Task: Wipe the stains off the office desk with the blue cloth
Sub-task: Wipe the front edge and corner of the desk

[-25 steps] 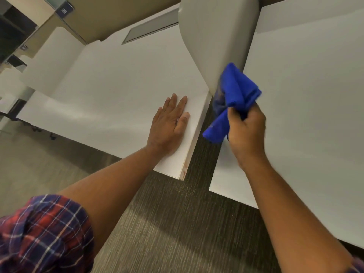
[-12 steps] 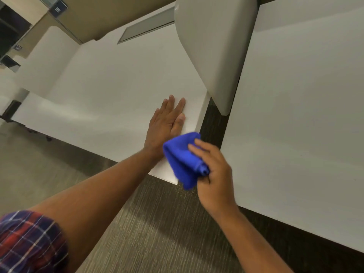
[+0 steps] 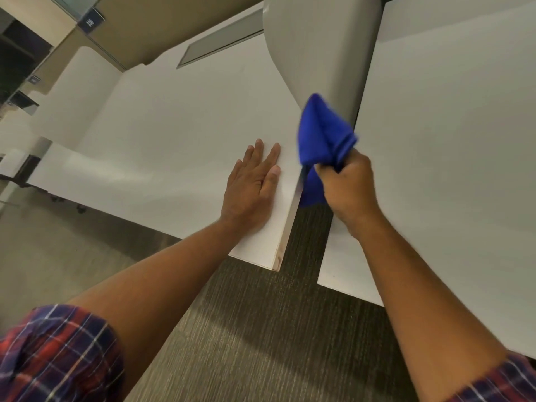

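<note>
We see the crumpled blue cloth (image 3: 322,134) of soft fabric just right of the frame's centre, bunched up and slightly blurred. Its upper part lies against the rounded lower edge of the upright pale grey divider panel (image 3: 319,44), and its loose tail hangs down over the gap between two tables. Our right hand (image 3: 348,184) holds it from below: the grip is closed tight round the bunched middle of the cloth, fingers curled, back of the hand toward us. Just left of it, our left hand (image 3: 249,190) lies flat on the smooth white table (image 3: 174,134), fingers straight and together, the grip wide and holding nothing, near the table's right-hand edge. At that table's near corner we make out brownish marks (image 3: 279,256) on the edge band. A second white table (image 3: 449,140) fills the right of the frame, with the right forearm across it. Between and below the two runs dark striped carpet floor (image 3: 261,329). A red and blue plaid sleeve (image 3: 58,358) shows at lower left.
</note>
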A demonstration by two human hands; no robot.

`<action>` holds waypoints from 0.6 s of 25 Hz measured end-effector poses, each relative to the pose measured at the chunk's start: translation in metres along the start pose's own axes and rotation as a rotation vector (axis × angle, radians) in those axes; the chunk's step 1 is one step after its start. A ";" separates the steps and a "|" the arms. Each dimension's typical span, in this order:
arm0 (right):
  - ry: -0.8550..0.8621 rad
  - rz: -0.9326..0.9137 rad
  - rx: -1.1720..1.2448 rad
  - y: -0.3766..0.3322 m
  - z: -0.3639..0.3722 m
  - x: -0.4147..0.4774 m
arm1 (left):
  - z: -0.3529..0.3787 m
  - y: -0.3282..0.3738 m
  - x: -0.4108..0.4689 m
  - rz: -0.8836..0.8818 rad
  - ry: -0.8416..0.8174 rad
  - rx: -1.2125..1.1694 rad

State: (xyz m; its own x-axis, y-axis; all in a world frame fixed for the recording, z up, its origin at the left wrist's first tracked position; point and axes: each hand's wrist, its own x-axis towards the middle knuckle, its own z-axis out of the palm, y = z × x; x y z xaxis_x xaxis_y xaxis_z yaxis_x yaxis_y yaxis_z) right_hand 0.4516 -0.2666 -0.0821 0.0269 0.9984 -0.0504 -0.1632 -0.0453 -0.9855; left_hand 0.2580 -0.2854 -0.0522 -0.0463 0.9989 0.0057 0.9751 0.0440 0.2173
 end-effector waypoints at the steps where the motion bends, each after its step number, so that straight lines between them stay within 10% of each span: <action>1: -0.056 -0.035 -0.061 0.003 0.007 0.004 | 0.000 -0.001 0.000 0.001 -0.002 -0.012; 15: -0.236 -0.083 0.121 0.030 -0.002 -0.140 | 0.001 -0.001 0.005 -0.007 -0.021 0.002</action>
State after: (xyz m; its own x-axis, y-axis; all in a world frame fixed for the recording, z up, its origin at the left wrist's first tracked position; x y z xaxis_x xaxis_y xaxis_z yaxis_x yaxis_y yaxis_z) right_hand 0.4448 -0.4074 -0.1053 -0.1830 0.9796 0.0831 -0.2874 0.0276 -0.9574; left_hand 0.2571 -0.2804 -0.0534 -0.0489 0.9987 -0.0167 0.9753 0.0513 0.2149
